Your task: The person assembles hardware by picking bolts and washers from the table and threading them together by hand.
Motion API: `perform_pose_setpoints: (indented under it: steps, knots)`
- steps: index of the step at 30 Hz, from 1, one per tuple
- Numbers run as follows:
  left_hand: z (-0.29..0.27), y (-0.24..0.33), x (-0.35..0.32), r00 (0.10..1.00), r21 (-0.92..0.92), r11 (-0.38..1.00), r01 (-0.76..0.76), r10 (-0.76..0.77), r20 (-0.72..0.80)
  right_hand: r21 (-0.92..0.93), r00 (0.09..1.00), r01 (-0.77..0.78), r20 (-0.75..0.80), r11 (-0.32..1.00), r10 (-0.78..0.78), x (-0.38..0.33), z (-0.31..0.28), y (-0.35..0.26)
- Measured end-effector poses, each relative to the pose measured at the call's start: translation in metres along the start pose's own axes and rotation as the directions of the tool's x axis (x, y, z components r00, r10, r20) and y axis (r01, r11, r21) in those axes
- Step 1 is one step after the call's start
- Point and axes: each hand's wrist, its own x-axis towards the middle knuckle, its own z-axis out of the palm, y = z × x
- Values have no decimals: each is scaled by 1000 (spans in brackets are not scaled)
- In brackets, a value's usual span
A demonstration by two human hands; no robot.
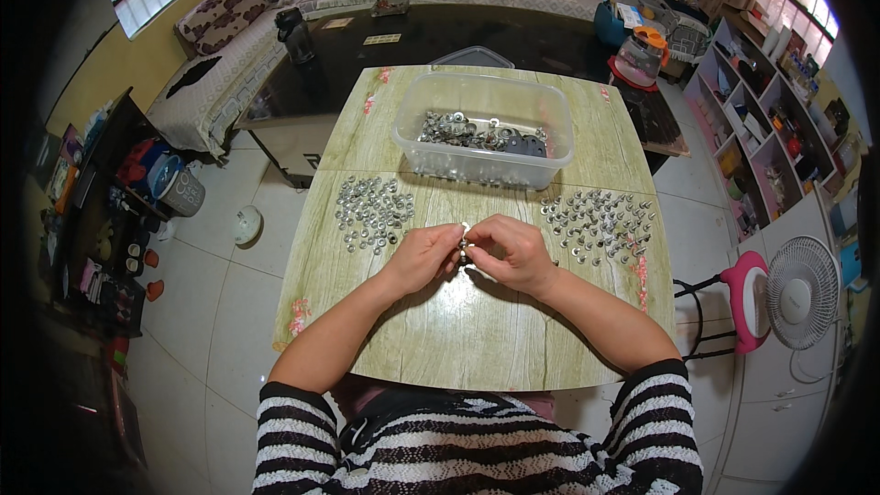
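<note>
Left hand point(423, 257) and right hand point(511, 249) are pinching small silver metal hardware point(464, 246) between nearly closed fingers point(484, 233); it is sitting at left's three o'clock, right's nine.

Pale capital letters stand on the side of a grey bin point(183, 194), on the floor to the left of the green wood-grain table point(440, 339). To the table's right, a faint small mark sits on the hub of a white fan point(799, 291), too small to read. Beyond the table lie 2 small pale cards point(382, 39); any print on them is illegible.
</note>
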Motion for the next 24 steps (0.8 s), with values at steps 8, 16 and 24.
perform_pose_setpoints:
  steps: [8, 16, 24]
  knots:
    - [3, 1, 1, 997, -32, 997, -70, 69, -24, 17, 1000, -25, -16, 1000, 25, 0, -1, 1]
    - [2, 4, 0, 999, -31, 999, 42, -43, -32, 22, 999, -42, 2, 999, 42, -1, 0, 0]
    - [0, -3, 2, 999, -34, 998, -43, 45, 30, 20, 1000, -24, -12, 999, 25, 0, 0, 0]
